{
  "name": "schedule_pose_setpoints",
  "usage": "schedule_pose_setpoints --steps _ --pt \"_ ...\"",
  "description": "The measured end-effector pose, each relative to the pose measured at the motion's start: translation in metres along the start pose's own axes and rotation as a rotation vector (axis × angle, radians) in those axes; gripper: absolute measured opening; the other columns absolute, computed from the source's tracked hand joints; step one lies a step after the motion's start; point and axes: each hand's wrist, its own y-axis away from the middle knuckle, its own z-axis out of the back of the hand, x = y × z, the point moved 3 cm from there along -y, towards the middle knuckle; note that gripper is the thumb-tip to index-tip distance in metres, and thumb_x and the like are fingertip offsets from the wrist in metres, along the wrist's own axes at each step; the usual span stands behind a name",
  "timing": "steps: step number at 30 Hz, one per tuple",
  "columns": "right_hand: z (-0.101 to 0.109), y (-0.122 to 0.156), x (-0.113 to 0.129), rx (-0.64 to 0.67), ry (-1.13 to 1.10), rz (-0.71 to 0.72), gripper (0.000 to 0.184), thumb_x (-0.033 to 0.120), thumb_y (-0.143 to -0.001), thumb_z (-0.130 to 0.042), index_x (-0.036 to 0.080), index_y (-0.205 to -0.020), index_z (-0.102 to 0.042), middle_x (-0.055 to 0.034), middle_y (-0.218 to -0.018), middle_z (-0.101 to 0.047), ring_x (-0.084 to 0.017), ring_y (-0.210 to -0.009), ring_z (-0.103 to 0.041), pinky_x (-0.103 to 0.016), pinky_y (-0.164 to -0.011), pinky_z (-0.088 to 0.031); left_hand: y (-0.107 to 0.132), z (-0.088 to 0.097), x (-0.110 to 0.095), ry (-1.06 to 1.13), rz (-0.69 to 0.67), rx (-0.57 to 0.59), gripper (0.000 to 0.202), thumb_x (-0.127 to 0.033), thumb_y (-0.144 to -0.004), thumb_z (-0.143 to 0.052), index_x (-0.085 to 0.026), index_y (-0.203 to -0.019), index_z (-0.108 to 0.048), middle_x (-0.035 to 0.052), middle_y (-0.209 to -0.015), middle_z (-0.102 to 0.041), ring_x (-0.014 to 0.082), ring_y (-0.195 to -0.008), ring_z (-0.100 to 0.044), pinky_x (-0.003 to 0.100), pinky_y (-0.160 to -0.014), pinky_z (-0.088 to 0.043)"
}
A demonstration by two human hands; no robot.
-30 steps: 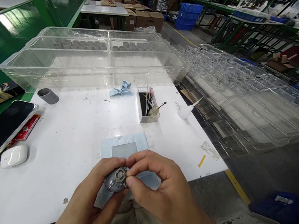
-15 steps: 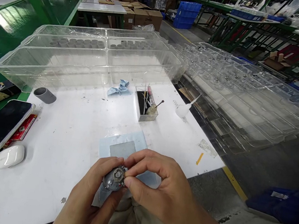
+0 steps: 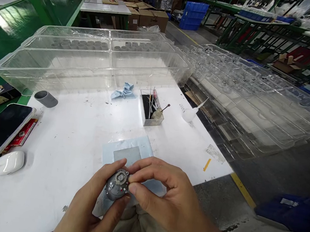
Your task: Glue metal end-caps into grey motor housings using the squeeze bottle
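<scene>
A small grey dome-shaped part (image 3: 117, 186) with a round raised boss and tiny red and white details is held over the near edge of the table. My left hand (image 3: 97, 198) grips it between thumb and fingers from the left. The thumb and forefinger of my right hand (image 3: 160, 192) are pinched together at the dome's right side; whatever sits between those fingertips is too small to make out. Beneath and beyond the hands lies a light blue cloth (image 3: 112, 149) with a grey rectangular sheet (image 3: 127, 154) on it.
A clear box of tools (image 3: 153, 122), a white squeeze bottle (image 3: 189, 115) and a crumpled blue cloth (image 3: 125, 92) stand farther back. On the left are a grey tube (image 3: 50, 100), a phone (image 3: 0, 133) and a white case (image 3: 10, 162). Clear trays (image 3: 66, 62) line the back.
The dome has turned slightly in my left hand, showing more of its lower face. My left forefinger has lifted a little; the right hand stays pinched at the side.
</scene>
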Motion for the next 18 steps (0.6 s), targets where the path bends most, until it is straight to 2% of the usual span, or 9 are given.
schedule_pose_setpoints --steps 3,5,8,10,12,14,16,18 --pt "0.006 -0.001 -0.005 -0.006 -0.015 0.007 0.011 0.019 -0.092 -0.071 0.024 -0.097 -0.079 -0.0017 -0.103 -0.079 -0.017 -0.099 -0.074 -0.028 -0.09 -0.061 0.001 0.006 0.009 -0.009 0.059 0.108 0.053 -0.042 -0.097 -0.065 -0.044 -0.149 -0.053 0.0008 -0.146 -0.066 0.0275 -0.136 -0.061 0.03 -0.103 -0.057" --pt "0.017 -0.007 -0.01 -0.047 0.027 -0.006 0.01 0.025 -0.094 -0.071 0.023 -0.099 -0.08 -0.0026 -0.102 -0.079 -0.018 -0.097 -0.074 -0.028 -0.086 -0.061 -0.002 0.01 0.016 0.022 0.095 0.139 0.055 -0.044 -0.099 -0.062 -0.042 -0.152 -0.049 0.002 -0.144 -0.065 0.027 -0.133 -0.062 0.031 -0.107 -0.052" --pt "0.046 -0.025 -0.015 -0.25 0.161 0.02 0.015 0.033 -0.093 -0.074 0.021 -0.099 -0.08 -0.0037 -0.095 -0.08 -0.017 -0.084 -0.073 -0.027 -0.074 -0.061 -0.01 0.012 0.024 0.167 0.138 0.165 0.047 -0.04 -0.103 -0.052 -0.036 -0.15 -0.046 0.0035 -0.121 -0.071 0.0229 -0.109 -0.067 0.031 -0.097 -0.05" --pt "0.067 -0.043 -0.015 -0.435 0.26 0.117 0.019 0.035 -0.092 -0.075 0.02 -0.103 -0.078 -0.0028 -0.091 -0.078 -0.015 -0.076 -0.069 -0.027 -0.069 -0.058 -0.016 0.011 0.026 0.264 0.102 0.181 0.04 -0.037 -0.104 -0.05 -0.033 -0.144 -0.048 0.0026 -0.11 -0.069 0.0219 -0.098 -0.064 0.032 -0.089 -0.047" --pt "0.08 -0.062 -0.013 -0.53 0.365 0.219 0.03 0.035 -0.091 -0.076 0.021 -0.116 -0.073 -0.0013 -0.089 -0.075 -0.015 -0.075 -0.067 -0.028 -0.066 -0.056 -0.02 0.01 0.026 0.328 0.05 0.201 0.035 -0.038 -0.103 -0.051 -0.033 -0.137 -0.051 0.0019 -0.107 -0.067 0.0222 -0.095 -0.06 0.033 -0.085 -0.044" --pt "0.085 -0.08 -0.01 -0.511 0.49 0.279 0.036 0.036 -0.091 -0.075 0.021 -0.124 -0.071 -0.0012 -0.09 -0.074 -0.016 -0.078 -0.068 -0.029 -0.067 -0.054 -0.022 0.01 0.025 0.375 0.012 0.229 0.031 -0.043 -0.102 -0.053 -0.033 -0.131 -0.053 0.0015 -0.104 -0.065 0.0223 -0.093 -0.057 0.034 -0.083 -0.041" --pt "0.086 -0.092 -0.005 -0.474 0.612 0.334 0.026 0.035 -0.094 -0.073 0.022 -0.115 -0.077 -0.0032 -0.093 -0.077 -0.018 -0.083 -0.07 -0.032 -0.073 -0.055 -0.023 0.011 0.024 0.408 -0.005 0.269 0.03 -0.047 -0.101 -0.055 -0.032 -0.127 -0.055 0.0016 -0.103 -0.064 0.0223 -0.091 -0.055 0.034 -0.08 -0.04" --pt "0.088 -0.098 0.002 -0.515 0.686 0.406 0.017 0.036 -0.096 -0.071 0.024 -0.103 -0.081 -0.0048 -0.099 -0.081 -0.02 -0.087 -0.073 -0.035 -0.079 -0.056 -0.024 0.012 0.023 0.429 -0.007 0.308 0.03 -0.05 -0.101 -0.057 -0.032 -0.125 -0.056 0.0021 -0.102 -0.063 0.0223 -0.09 -0.054 0.034 -0.078 -0.04"
